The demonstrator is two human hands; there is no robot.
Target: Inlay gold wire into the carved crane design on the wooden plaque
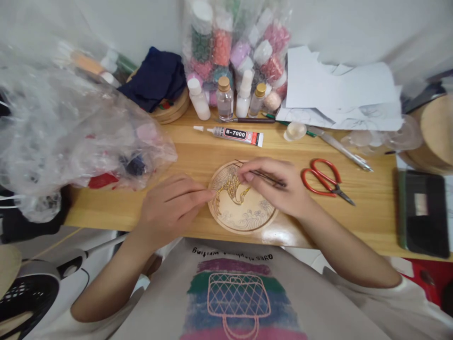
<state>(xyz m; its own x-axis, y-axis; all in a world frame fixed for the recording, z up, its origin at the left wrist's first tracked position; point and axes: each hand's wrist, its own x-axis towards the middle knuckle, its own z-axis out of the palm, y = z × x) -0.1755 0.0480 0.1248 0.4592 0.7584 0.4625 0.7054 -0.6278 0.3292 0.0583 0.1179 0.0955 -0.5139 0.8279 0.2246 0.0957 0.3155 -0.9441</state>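
A round wooden plate (244, 226) lies near the table's front edge, with fine line drawings of waves and a bird-like shape outlined in gold wire (239, 201). My right hand (274, 184) is closed around dark, thin tweezers (268, 178); its fingertips are over the upper right of the plate. At the plate's left rim is my left hand (173, 205), fingers together and the tips at the end of the gold outline. What those tips pinch, if anything, is too small to make out.
Behind the plate lies a B-7000 glue tube (237, 135), with small bottles (225, 100) farther back. Red-handled scissors (323, 179) lie to the right, near a craft knife (339, 147) and a phone (424, 212). A plastic bag (81, 127) covers the left side.
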